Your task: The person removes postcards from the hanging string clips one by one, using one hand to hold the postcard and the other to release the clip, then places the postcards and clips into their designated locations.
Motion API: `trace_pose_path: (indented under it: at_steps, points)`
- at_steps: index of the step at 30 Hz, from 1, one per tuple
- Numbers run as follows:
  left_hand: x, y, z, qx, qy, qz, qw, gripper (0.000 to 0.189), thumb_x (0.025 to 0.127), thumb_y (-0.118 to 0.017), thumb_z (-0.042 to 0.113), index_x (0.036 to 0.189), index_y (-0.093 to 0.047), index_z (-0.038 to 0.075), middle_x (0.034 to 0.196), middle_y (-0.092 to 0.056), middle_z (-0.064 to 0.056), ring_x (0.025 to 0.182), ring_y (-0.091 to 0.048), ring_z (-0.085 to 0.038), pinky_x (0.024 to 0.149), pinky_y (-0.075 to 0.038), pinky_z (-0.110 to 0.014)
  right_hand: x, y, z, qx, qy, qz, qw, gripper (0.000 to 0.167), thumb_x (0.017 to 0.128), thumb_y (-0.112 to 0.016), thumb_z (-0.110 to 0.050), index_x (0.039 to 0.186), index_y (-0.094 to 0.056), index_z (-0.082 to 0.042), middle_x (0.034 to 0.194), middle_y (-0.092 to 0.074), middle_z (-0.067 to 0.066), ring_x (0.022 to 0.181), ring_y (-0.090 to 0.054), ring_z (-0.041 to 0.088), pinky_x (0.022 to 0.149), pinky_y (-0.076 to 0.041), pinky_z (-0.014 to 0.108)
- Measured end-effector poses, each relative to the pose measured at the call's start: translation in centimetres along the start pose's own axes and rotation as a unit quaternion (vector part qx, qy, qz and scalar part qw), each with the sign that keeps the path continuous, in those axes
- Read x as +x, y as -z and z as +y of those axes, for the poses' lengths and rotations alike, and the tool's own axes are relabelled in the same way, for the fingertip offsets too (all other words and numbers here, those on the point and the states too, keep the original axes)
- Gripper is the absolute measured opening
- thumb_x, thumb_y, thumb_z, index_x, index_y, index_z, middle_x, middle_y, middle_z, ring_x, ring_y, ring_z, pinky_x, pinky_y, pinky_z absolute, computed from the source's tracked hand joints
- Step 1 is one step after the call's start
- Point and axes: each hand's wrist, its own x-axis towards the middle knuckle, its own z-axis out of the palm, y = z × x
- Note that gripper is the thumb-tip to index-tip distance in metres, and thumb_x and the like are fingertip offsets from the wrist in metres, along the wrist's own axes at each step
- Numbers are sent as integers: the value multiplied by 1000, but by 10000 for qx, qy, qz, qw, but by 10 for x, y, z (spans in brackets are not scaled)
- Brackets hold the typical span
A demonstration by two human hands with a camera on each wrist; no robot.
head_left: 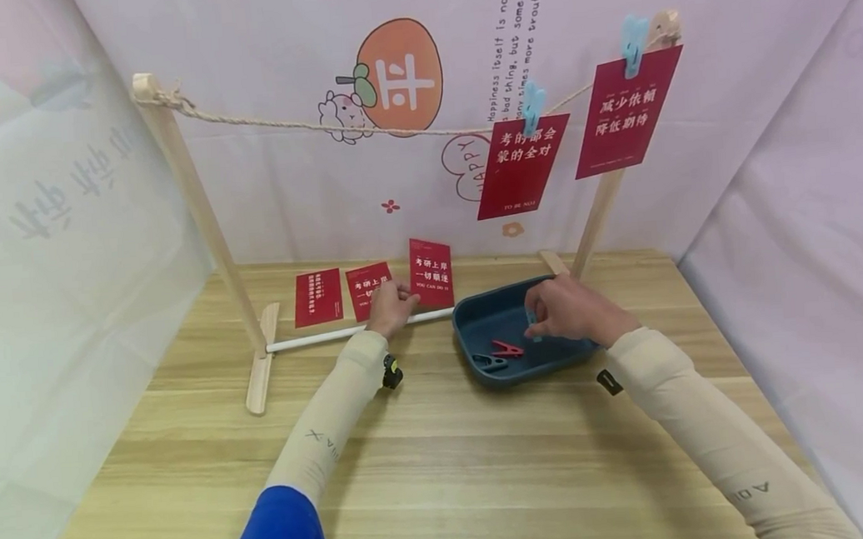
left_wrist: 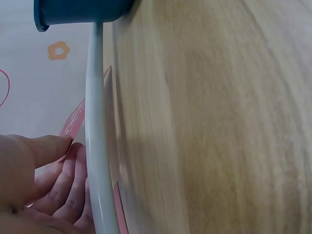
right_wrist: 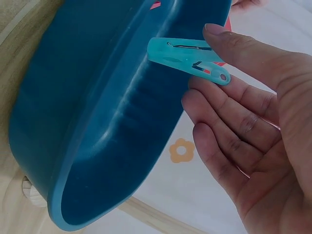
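My left hand [head_left: 392, 309] pinches a red card [head_left: 430, 271] by its lower edge, with the card tilted up off the table. In the left wrist view, thumb and fingers meet on that card [left_wrist: 74, 122]. Over the dark blue tray [head_left: 497, 322], my right hand [head_left: 571, 306] pinches a light blue clothespin [right_wrist: 183, 57] between thumb and fingers. A red clothespin [head_left: 508, 348] and a dark blue-grey clothespin [head_left: 490, 362] lie in the tray. Left of my left hand are another red card [head_left: 368, 284], partly hidden by the hand, and a further card [head_left: 317, 297].
A twine line [head_left: 301, 127] runs between two wooden posts [head_left: 202, 210]. Two red cards [head_left: 522, 171] hang from its right part on light blue clothespins [head_left: 533, 110]. A white rod [head_left: 316, 339] crosses low between the posts, in front of the cards.
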Motion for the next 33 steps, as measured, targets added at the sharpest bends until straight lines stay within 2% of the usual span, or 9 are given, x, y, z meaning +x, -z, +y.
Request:
trace_pose_path:
  at_steps: [9, 17, 26, 33]
  points:
    - [-1, 0, 0, 469, 61, 30, 9989, 23, 98, -76, 17, 114, -72, 0, 106, -77, -17, 94, -73, -27, 80, -63, -34, -3, -3, 3, 2, -45, -139, 9999, 38, 85, -90, -23, 115, -76, -4, 97, -80, 9, 83, -74, 16, 86, -67, 43]
    - [-2, -1, 0, 762, 143, 37, 9970, 26, 97, -78, 20, 113, -76, 0, 103, -78, -17, 85, -70, -23, 75, -58, -30, -2, -3, 4, -75, -95, -225, 9997, 36, 85, -91, -25, 112, -77, -6, 92, -79, 6, 78, -70, 14, 84, -67, 41]
    - [-4, 4, 1, 872, 14, 100, 9961, 25, 97, -78, 19, 112, -75, -2, 109, -77, -19, 95, -72, -30, 87, -62, -41, 1, -8, 6, -454, -136, -411, 9980, 33, 85, -91, -23, 108, -76, -4, 86, -75, 4, 76, -67, 15, 81, -65, 41]
    - [-4, 8, -4, 791, -92, 42, 9968, 28, 99, -75, 22, 116, -72, -1, 114, -76, -19, 104, -73, -33, 93, -63, -44, 5, -18, 7, -877, -162, -627, 9940, 28, 85, -90, -23, 100, -76, -5, 80, -70, 1, 72, -64, 14, 69, -60, 35]
